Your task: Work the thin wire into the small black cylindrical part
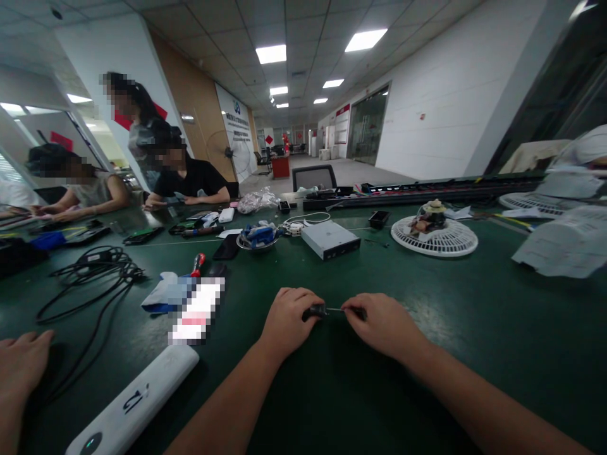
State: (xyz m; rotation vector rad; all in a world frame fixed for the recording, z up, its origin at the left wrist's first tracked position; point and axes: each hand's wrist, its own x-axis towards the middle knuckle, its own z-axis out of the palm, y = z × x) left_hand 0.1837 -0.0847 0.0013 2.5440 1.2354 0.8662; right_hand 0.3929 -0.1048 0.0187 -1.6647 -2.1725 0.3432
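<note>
Over the green table (303,272), my left hand (290,321) is closed round the black handle of a screwdriver (317,311). Its thin metal shaft points right, toward my right hand (379,322). The fingertips of my right hand are pinched together at the end of the shaft; a small dark piece shows beside them, too unclear to name. Beyond my hands lies a grey metal disc drive (331,238), touched by neither hand.
A white power bank (135,404), a pixelated phone (196,313), a glove (165,292) and black cables (102,265) lie left. Another person's hand (23,360) rests at far left. A bowl (258,239) and white fan grille (434,237) stand farther back. People sit across the table.
</note>
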